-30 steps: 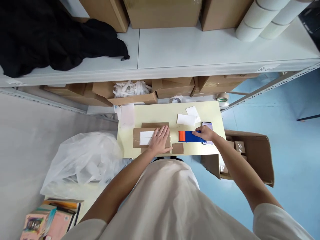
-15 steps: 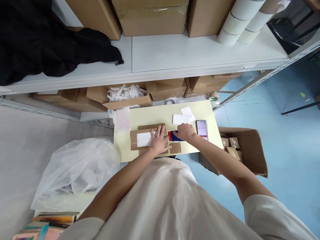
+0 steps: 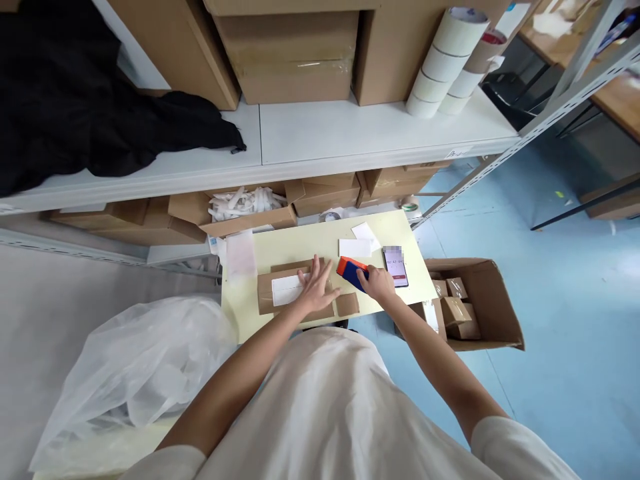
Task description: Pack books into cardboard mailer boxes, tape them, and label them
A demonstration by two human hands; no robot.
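The shelf (image 3: 345,137) spans the area behind the table (image 3: 240,293). An open carton (image 3: 500,300) is located beside the table's right end. A flat cardboard box (image 3: 265,301), white-labelled, lies near the table's front edge. The left hand (image 3: 315,290) is open, fingers spread over the box's right portion. The right hand (image 3: 379,284) grips the blue-and-orange tape dispenser (image 3: 349,269), positioned just right of the left hand. The phone (image 3: 395,268) lies right of the right hand.

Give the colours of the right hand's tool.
The tool in the right hand is blue and orange, best seen in the head view.
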